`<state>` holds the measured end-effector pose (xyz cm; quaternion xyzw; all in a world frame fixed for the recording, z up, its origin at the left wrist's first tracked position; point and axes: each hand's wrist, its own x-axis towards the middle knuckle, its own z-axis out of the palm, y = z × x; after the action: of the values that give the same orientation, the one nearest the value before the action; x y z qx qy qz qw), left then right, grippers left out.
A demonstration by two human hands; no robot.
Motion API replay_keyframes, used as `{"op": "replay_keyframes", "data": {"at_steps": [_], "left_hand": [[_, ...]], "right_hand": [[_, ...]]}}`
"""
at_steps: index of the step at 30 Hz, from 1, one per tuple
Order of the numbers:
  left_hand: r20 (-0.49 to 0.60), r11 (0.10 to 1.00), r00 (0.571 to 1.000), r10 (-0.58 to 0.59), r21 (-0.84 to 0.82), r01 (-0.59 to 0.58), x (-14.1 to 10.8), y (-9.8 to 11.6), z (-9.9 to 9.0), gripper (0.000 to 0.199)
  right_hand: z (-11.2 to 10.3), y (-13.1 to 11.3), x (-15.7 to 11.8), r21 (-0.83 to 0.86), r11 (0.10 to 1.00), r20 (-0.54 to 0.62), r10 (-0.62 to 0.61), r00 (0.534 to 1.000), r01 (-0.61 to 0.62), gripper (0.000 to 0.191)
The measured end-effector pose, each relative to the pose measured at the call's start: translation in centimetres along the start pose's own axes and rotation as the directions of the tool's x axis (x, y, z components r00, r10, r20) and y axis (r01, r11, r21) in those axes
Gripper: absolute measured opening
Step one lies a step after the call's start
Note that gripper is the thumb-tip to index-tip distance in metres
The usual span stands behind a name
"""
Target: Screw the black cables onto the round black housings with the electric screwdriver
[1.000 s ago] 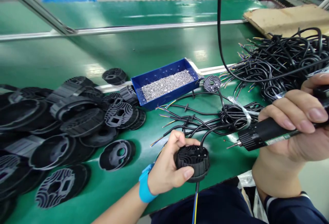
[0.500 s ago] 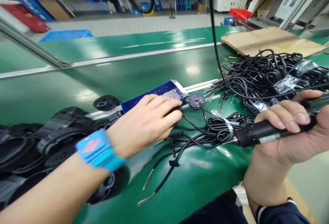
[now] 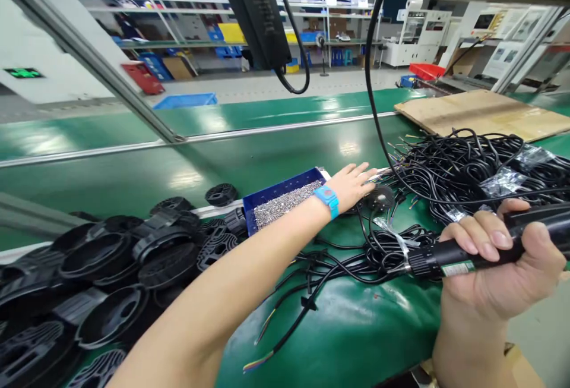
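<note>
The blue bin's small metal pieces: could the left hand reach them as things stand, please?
Probably yes, by drawing back: the left hand is spread just past the blue bin, whose small metal pieces lie exposed, though the forearm hides part of the bin.

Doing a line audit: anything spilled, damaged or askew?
Only a tiny reddish speck on the green tabletop, too small to identify; odd because it lies by itself. Black housings lie heaped at mixed tilts, possibly normal. No spill shows, but the left forearm hides part of the blue tray.

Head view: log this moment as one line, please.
left hand: open, beside blue bin; right hand: holding black screwdriver; black cables: heaped at right
</note>
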<state>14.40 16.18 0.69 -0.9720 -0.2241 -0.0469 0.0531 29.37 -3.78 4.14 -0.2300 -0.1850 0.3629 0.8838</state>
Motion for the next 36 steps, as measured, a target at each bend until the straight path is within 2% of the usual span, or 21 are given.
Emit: {"op": "replay_keyframes", "data": {"at_steps": [4, 8, 10, 13, 15, 17, 21, 23, 25, 28, 31, 33, 36], "left_hand": [[0.048, 0.974, 0.973, -0.225, 0.026, 0.224, -4.8, -0.3, 0.4, 0.029], [0.155, 0.938, 0.925, -0.346, 0.054, 0.341, -9.4, 0.9, 2.2, 0.024], [0.175, 0.929, 0.912, -0.371, 0.061, 0.366, -10.3, 1.7, 3.6, 0.023], [0.175, 0.923, 0.906, -0.384, 0.058, 0.380, -10.2, 2.4, 4.9, 0.029], [0.166, 0.922, 0.907, -0.387, 0.054, 0.384, -10.1, 2.5, 4.6, 0.021], [0.142, 0.914, 0.903, -0.406, 0.055, 0.402, -10.6, 2.6, 3.4, 0.018], [0.133, 0.900, 0.890, -0.436, 0.058, 0.432, -14.0, 3.9, 0.6, 0.034], [0.162, 0.907, 0.893, -0.420, 0.047, 0.418, -15.6, 4.7, 0.2, 0.036], [0.169, 0.907, 0.891, -0.420, 0.039, 0.420, -16.4, 5.0, 0.6, 0.037], [0.138, 0.908, 0.898, -0.417, 0.025, 0.418, -16.0, 4.2, 2.0, 0.036], [0.110, 0.932, 0.926, -0.360, -0.009, 0.363, -14.4, 2.8, 2.9, 0.031], [0.080, 0.944, 0.942, -0.325, -0.033, 0.328, -13.3, 2.3, 3.0, 0.033], [0.019, 0.957, 0.960, -0.280, -0.076, 0.280, -11.5, 2.5, 2.7, 0.038]], "right_hand": [[-0.4, -0.4, -0.1, 0.031, 0.999, 0.014, 0.009, 1.000, -0.009, 0.045], [-0.6, -0.6, -0.3, 0.047, 0.998, 0.038, 0.033, 0.999, -0.035, 0.043], [-0.6, -0.6, -0.3, 0.050, 0.998, 0.032, 0.038, 0.999, -0.039, 0.043], [-0.5, -0.6, -0.1, 0.061, 0.998, 0.023, 0.019, 1.000, -0.020, 0.042], [-0.4, -0.8, 0.2, 0.066, 0.998, 0.034, -0.001, 0.999, -0.002, 0.043], [-0.4, -1.0, 0.3, 0.065, 0.998, 0.043, -0.011, 0.999, 0.008, 0.046], [-1.0, -1.7, -0.3, 0.009, 1.000, 0.077, -0.002, 0.997, 0.001, 0.043], [-1.7, -1.8, -0.7, -0.082, 0.997, 0.118, 0.017, 0.993, -0.007, 0.040], [-2.5, -1.9, -1.0, -0.282, 0.959, 0.216, 0.048, 0.975, 0.015, 0.034], [-3.4, -2.2, -0.6, -0.616, 0.781, 0.373, 0.175, 0.911, 0.102, 0.028], [-3.5, -2.4, 1.2, -0.832, 0.524, 0.414, 0.366, 0.833, 0.183, 0.034], [-3.1, -1.8, 2.9, -0.913, 0.289, 0.399, 0.483, 0.779, 0.289, 0.030], [-2.1, 0.5, 5.4, -0.894, -0.024, 0.346, 0.601, 0.721, 0.448, 0.023]]}}
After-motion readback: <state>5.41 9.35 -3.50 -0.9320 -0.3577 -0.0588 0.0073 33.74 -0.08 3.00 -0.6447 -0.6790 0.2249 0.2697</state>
